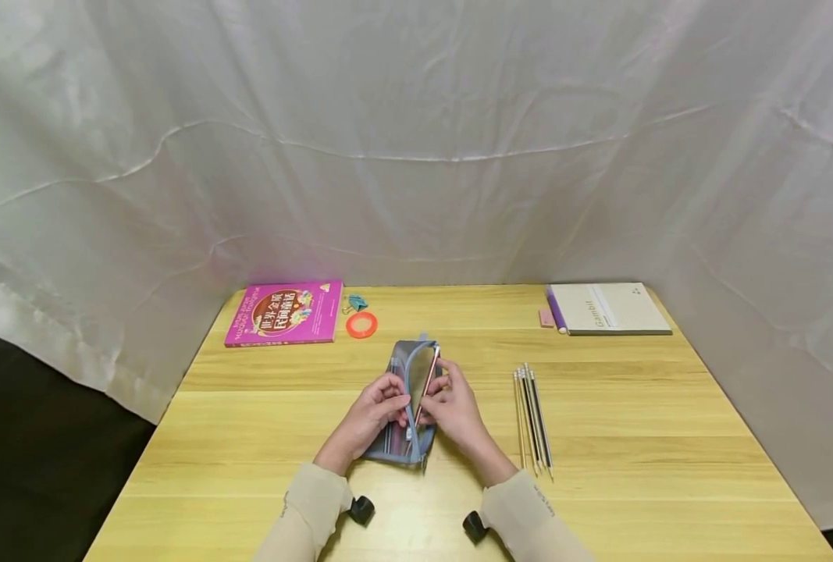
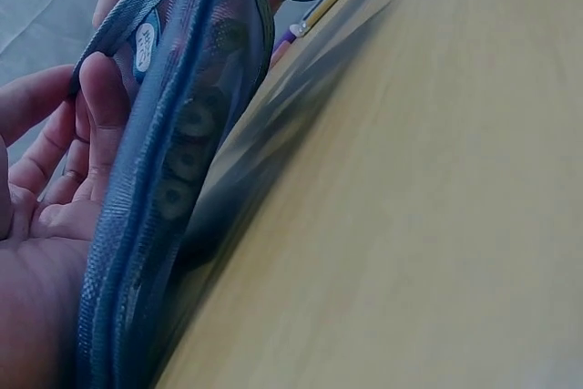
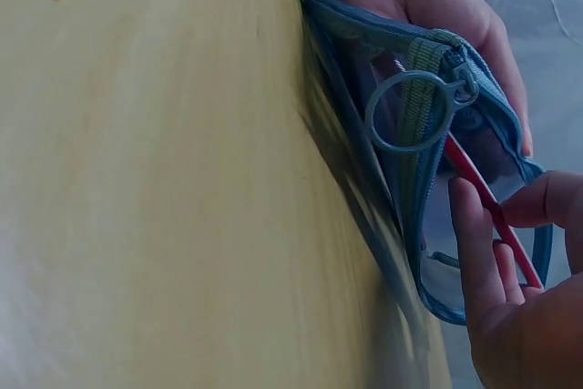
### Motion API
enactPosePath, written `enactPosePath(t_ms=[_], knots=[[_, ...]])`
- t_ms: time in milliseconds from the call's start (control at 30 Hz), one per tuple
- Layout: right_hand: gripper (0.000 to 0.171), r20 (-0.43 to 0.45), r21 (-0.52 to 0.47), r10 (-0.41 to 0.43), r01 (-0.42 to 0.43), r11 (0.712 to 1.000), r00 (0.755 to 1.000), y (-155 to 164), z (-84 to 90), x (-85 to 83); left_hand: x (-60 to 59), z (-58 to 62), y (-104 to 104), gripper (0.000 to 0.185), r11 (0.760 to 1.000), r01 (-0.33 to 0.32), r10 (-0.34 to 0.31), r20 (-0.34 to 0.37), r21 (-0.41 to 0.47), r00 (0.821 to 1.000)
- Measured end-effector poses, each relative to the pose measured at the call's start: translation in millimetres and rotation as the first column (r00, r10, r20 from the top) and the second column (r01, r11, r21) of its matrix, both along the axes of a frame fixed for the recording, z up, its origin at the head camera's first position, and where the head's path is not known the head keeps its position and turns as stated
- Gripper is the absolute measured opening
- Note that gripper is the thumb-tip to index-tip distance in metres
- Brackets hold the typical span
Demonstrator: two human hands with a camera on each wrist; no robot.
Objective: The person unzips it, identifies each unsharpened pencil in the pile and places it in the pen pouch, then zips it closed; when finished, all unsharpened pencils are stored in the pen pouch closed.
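A blue-grey mesh pencil pouch (image 1: 400, 353) with its zip undone lies tilted between both hands. My left hand (image 1: 370, 410) pinches the near-side edge of its opening between thumb and fingers. Between the thumb and fingers of my right hand (image 1: 458, 410) is a red pencil (image 3: 474, 170), slanting into the mouth of the pouch. Through the mesh in the left wrist view, several round pencil ends (image 2: 185, 161) show inside. A ring-shaped zip pull (image 3: 410, 148) hangs at the pouch's near end. The inner end of the red pencil is hidden.
Several pencils (image 1: 532, 417) lie side by side right of the hands. A pink book (image 1: 283, 314), teal binder clips (image 1: 357, 302) and an orange tape ring (image 1: 362, 314) are back left. Back right are a notebook (image 1: 620, 308), purple pen (image 1: 557, 311) and pink eraser (image 1: 546, 318).
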State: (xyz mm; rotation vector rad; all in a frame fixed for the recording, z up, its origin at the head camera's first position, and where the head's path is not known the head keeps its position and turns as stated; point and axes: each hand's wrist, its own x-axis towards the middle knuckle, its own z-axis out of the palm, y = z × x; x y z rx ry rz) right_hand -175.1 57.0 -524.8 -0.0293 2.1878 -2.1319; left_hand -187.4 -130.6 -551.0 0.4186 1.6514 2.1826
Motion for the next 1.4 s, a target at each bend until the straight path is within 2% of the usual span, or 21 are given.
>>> enactPosePath(t_ms=[333,600,800,933,1133,1400], knots=[[0.078,-0.009,0.039,-0.006,0.006,0.999,1.000,-3.8,-2.9,0.7,0.6,-1.2,0.7,0.006,1.000,0.007,-0.007,-0.003,0.000,1.000],[0.075,-0.033,0.047,0.022,-0.020,0.999,0.999,-4.4,-1.9,2.0,0.7,-0.7,0.6,0.013,0.999,0.007,-0.006,0.013,-0.035,1.000],[0.074,-0.049,0.078,0.048,-0.044,0.996,0.998,-4.5,0.2,2.5,1.3,0.0,1.4,0.011,1.000,0.021,-0.021,-0.001,-0.022,1.000],[0.073,-0.023,0.069,0.041,-0.039,0.997,0.999,-4.7,1.8,3.5,2.0,-0.8,2.0,0.004,1.000,0.028,-0.029,-0.010,-0.013,1.000],[0.071,0.023,0.067,0.021,-0.022,0.997,1.000,-4.3,0.8,2.4,2.2,-1.6,2.2,0.006,1.000,0.022,-0.022,-0.009,-0.010,1.000],[0.070,0.075,0.078,0.043,-0.049,0.996,0.996,-3.1,-2.7,-1.4,1.8,-1.4,1.3,0.008,1.000,0.025,-0.025,-0.009,-0.004,1.000]])
